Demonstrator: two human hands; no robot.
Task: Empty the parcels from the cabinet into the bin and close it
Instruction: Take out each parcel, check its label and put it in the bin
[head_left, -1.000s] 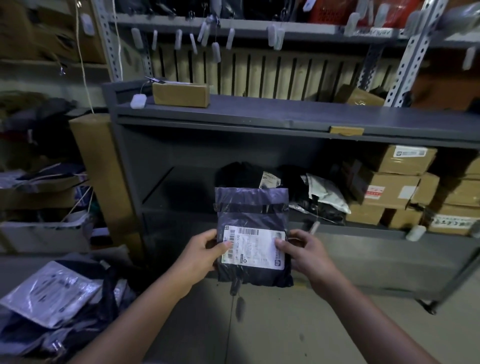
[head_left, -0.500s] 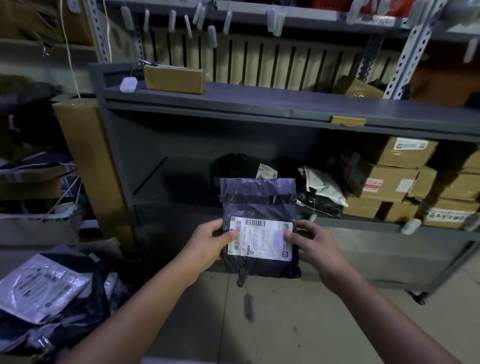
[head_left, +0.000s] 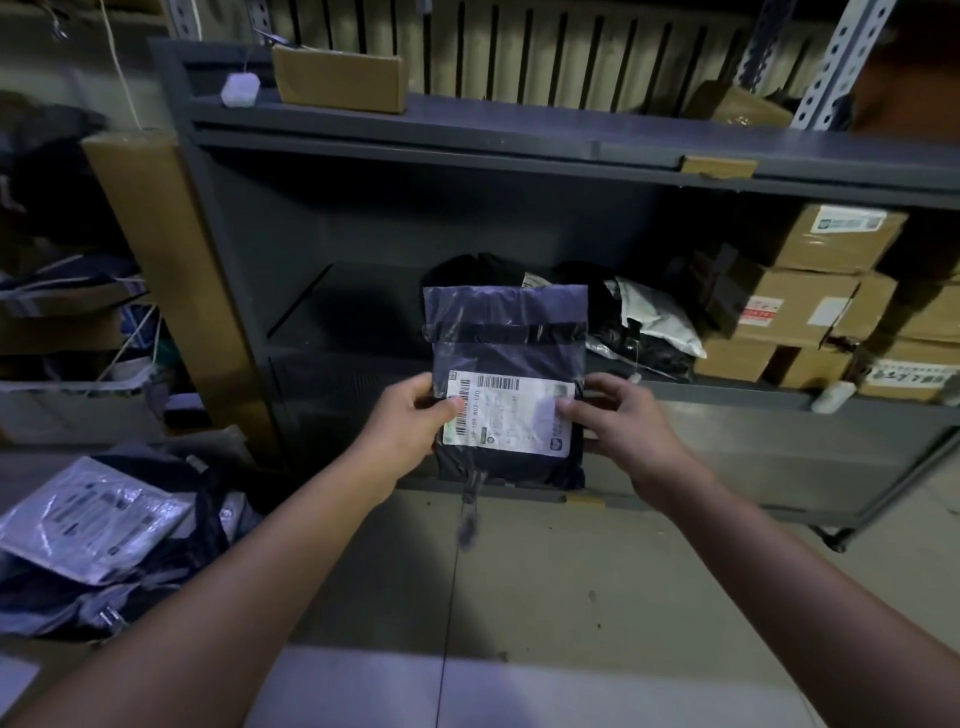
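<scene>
- Dim storeroom, grey concrete floor (head_left: 571, 571), racking behind; the view has dropped and drawn nearer to the shelving over the last second.
- One dark plastic mailer parcel (head_left: 506, 343) with a white barcode label (head_left: 511, 415) is held upright in the air in front of the cabinet's open shelf, label toward the camera, just as it was a second ago.
- Left hand (head_left: 402, 426) grips the parcel's left edge, thumb on the label; right hand (head_left: 623, 431) grips the right edge the same way. Neither grip has shifted.
- So little has changed: the parcel is out of the cabinet but not travelling toward the bin. My guess is the label is being read before the drop.
- Behind it stands the grey metal cabinet (head_left: 467, 150). Its shelf holds a heap of black and white poly bags (head_left: 649, 322) and a stack of brown cardboard boxes (head_left: 795, 306), so emptying looks far from finished.
- How the cabinet closes I cannot tell from this angle.
- Low on the left lies the dark, sack-like bin (head_left: 171, 587), with a clear-wrapped flat parcel (head_left: 88, 519) already on top. It sits well apart from the held parcel, so a swing down and to the left is what the next move would need.
- On the cabinet's top rests a small brown cardboard box (head_left: 337, 78).
</scene>
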